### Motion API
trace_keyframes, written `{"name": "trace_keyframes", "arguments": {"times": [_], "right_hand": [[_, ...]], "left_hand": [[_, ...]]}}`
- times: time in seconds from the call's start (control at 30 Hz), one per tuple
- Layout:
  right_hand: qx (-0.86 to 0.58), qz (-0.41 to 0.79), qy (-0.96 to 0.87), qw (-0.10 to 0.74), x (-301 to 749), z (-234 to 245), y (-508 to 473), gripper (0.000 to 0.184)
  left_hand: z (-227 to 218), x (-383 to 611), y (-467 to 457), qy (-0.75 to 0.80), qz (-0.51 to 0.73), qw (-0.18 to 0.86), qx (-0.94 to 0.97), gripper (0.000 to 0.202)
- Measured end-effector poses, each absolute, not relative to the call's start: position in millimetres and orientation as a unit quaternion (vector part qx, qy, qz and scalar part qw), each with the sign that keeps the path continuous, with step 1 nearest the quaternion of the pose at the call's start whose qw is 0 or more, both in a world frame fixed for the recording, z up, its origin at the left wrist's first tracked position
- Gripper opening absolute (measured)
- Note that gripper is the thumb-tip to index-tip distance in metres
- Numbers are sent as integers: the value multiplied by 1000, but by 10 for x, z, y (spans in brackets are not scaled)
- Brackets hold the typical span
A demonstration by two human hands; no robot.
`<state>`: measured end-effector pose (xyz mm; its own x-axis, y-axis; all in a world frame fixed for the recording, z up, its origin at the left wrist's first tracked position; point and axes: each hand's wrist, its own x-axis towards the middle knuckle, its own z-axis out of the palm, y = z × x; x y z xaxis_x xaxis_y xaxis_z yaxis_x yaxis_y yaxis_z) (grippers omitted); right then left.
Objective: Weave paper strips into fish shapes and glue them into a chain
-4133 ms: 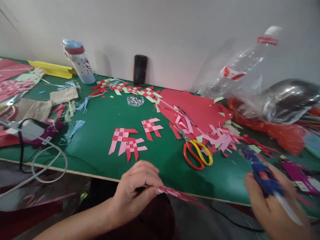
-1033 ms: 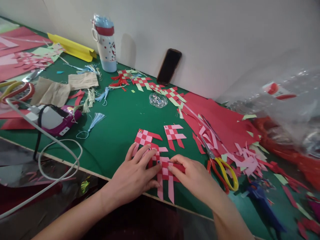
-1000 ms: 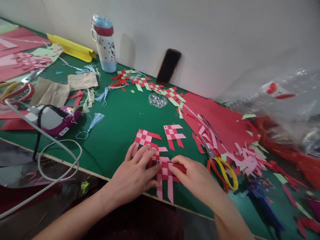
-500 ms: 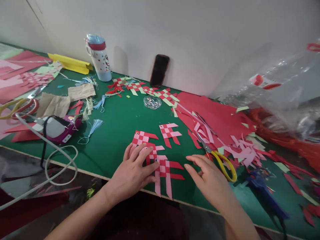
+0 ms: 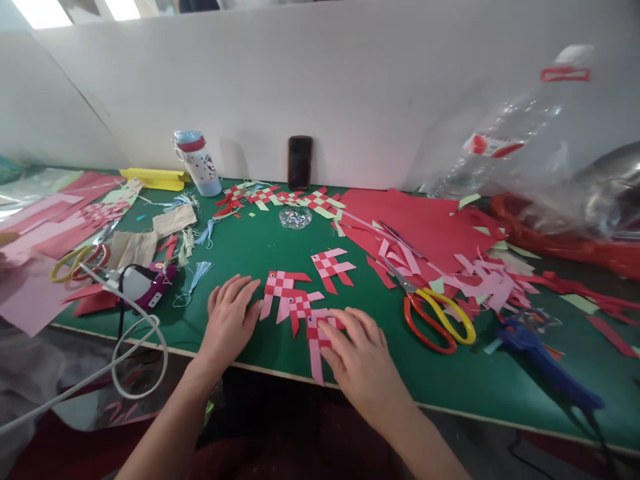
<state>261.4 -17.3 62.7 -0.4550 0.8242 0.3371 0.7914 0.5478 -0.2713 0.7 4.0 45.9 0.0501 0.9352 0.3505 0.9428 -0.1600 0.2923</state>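
Three woven paper fish in red and pink checks lie in an overlapping diagonal row near the table's front edge: the upper-left fish [image 5: 278,287], the middle fish [image 5: 301,307] and the lowest fish [image 5: 317,332]. My right hand [image 5: 363,350] rests over the lowest fish's right side, thumb and forefinger apart on it, hiding most of its tail strips. Just left of the row, my left hand [image 5: 230,320] lies on the green table with fingers stretched, its thumb close to the upper-left fish. A fourth woven fish [image 5: 331,265] lies separately above.
Scissors [image 5: 435,320] and a blue glue gun [image 5: 545,360] lie to the right, near pink paper scraps [image 5: 487,283]. A clear dish of small beads or eyes [image 5: 295,217] sits ahead. Leftward are a tassel [image 5: 200,273], a purple device [image 5: 155,283] and a white cable [image 5: 163,347].
My left hand has left the fish and moved to their left. My right hand has come leftward onto the lowest fish. The view has tilted up.
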Motion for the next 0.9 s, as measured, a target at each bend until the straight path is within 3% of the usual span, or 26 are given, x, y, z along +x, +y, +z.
{"name": "trace_keyframes", "arguments": {"times": [0.23,0.67,0.9], "right_hand": [[-492,52,-848,190,2503,523,-152,37],[-501,71,-843,184,2478,511,-132,36],[-499,128,-822,242,2561,513,-108,38]], "left_hand": [[355,80,11,-641,-223,-2,-735,37],[383,79,33,-650,-207,-29,-731,38],[508,115,187,-610,-162,-80,-772,45]]}}
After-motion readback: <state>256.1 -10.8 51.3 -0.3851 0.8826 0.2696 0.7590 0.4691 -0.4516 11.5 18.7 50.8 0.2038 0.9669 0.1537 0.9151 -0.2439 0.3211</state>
